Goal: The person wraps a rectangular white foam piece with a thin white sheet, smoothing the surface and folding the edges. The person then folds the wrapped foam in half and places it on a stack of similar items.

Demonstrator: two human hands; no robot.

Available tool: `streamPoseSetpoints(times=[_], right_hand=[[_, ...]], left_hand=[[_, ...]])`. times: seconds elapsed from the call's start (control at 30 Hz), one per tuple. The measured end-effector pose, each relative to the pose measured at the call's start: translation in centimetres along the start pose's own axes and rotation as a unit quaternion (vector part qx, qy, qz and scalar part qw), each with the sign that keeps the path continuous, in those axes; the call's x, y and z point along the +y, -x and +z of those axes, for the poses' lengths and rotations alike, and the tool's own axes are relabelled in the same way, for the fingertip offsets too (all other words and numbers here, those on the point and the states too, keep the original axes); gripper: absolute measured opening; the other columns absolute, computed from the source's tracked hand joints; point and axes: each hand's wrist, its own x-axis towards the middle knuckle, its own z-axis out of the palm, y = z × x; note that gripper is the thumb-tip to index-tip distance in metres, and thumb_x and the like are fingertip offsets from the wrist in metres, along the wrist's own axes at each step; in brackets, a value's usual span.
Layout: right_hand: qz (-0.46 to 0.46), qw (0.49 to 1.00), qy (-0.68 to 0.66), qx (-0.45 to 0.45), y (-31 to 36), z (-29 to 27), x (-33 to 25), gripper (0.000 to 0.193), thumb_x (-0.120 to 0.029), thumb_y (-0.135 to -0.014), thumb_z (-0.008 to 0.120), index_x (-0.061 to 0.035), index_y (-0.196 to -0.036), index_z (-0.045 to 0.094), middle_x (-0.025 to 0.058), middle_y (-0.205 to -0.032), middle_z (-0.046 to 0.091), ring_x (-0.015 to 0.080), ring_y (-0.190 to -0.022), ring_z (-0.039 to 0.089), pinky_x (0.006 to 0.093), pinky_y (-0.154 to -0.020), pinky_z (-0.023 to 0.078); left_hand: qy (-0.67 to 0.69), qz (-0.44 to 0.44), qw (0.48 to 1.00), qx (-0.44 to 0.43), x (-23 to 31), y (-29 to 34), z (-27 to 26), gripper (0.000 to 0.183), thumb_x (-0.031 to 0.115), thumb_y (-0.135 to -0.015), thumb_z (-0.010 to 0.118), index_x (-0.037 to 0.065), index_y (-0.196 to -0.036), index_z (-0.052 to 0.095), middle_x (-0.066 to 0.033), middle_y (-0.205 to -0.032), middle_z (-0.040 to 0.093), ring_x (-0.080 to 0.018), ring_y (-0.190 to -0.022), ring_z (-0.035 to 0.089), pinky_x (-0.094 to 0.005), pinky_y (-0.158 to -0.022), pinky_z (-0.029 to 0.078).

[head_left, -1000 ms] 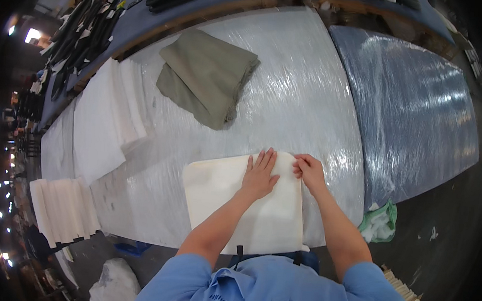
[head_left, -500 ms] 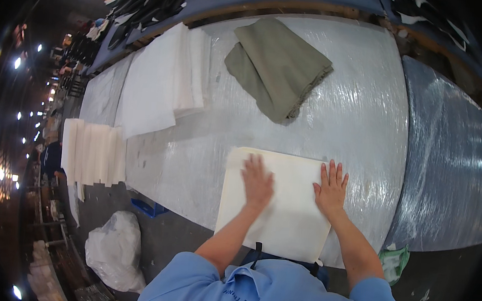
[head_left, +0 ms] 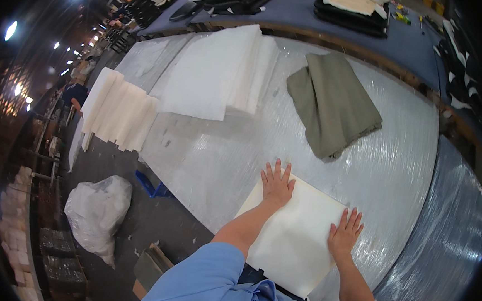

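Head view shows left hand [head_left: 277, 189] and right hand [head_left: 344, 236] spread flat, grasping nothing, on the cream panel [head_left: 296, 241] by the near edge of the tabletop [head_left: 209, 165], where even, gentle pressure seems best.

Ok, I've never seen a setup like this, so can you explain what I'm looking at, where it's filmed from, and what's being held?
There's no machine here, just a person's two bare hands. The view comes from a wide fisheye camera worn on their head, looking down, so straight edges bend toward the rim. The left hand and right hand lie spread near the far corners of a flat cream panel. Neither seems to grip anything. The panel is on a grey table with a shiny plastic covering. Farther back lie a folded olive-green cloth and some white sheets; a row of cream pieces sits at the table's left side.
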Motion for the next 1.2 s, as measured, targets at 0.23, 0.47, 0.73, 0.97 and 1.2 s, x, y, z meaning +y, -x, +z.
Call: streamPoseSetpoints(times=[0.23,0.47,0.73,0.97,1.2], right_hand=[[0.022,0.999,0.035,-0.027,0.1,-1.0,-1.7,0.078,-0.04,-0.101,0.053,-0.008,-0.165,0.022,0.0206,-0.172,0.009,0.0431,-0.159,0.004,0.0636,-0.125,0.007],[0.144,0.989,0.011,0.027,3.5,-5.4,-7.4,0.08,-0.031,-0.098,0.063,-0.008,-0.164,0.023,0.0217,-0.171,0.014,0.0417,-0.158,0.012,0.0615,-0.125,0.014],[0.236,0.917,-0.216,0.237,16.3,3.1,-17.8,0.065,-0.01,-0.091,0.069,0.0023,-0.15,0.044,0.0276,-0.15,0.046,0.0445,-0.144,0.039,0.0489,-0.121,0.03],[0.171,0.924,-0.321,0.119,13.8,0.1,-25.9,0.051,-0.009,-0.09,0.072,-0.0011,-0.139,0.059,0.0201,-0.13,0.065,0.0304,-0.119,0.064,0.0404,-0.102,0.05],[0.113,0.889,-0.444,0.028,4.5,-2.5,-30.5,0.035,-0.015,-0.099,0.065,-0.0001,-0.132,0.064,0.0106,-0.107,0.075,0.0196,-0.095,0.072,0.0321,-0.086,0.055]], left_hand=[[0.063,0.013,0.997,-0.053,-1.4,0.2,-2.3,0.076,0.056,-0.103,0.045,0.022,-0.167,0.021,-0.0167,-0.173,0.008,-0.0503,-0.156,0.003,-0.0639,-0.124,0.001],[0.432,-0.021,0.901,0.017,-12.0,-3.7,-3.7,0.08,0.057,-0.1,0.057,0.021,-0.164,0.026,-0.0183,-0.152,0.048,-0.044,-0.138,0.045,-0.0654,-0.112,0.032],[0.851,-0.284,0.441,-0.017,-26.4,-14.6,-11.8,0.051,0.048,-0.098,0.069,0.015,-0.136,0.058,-0.011,-0.121,0.068,-0.0299,-0.097,0.065,-0.0467,-0.08,0.051],[0.904,-0.252,0.347,-0.002,-31.3,-20.9,-17.7,0.037,0.035,-0.098,0.072,0.007,-0.118,0.059,-0.0138,-0.106,0.065,-0.0303,-0.085,0.067,-0.0429,-0.072,0.054],[0.954,-0.016,0.3,0.008,-33.8,-19.6,-30.0,0.018,0.019,-0.099,0.07,0.003,-0.104,0.063,-0.0112,-0.095,0.07,-0.0273,-0.084,0.07,-0.0425,-0.075,0.059]])
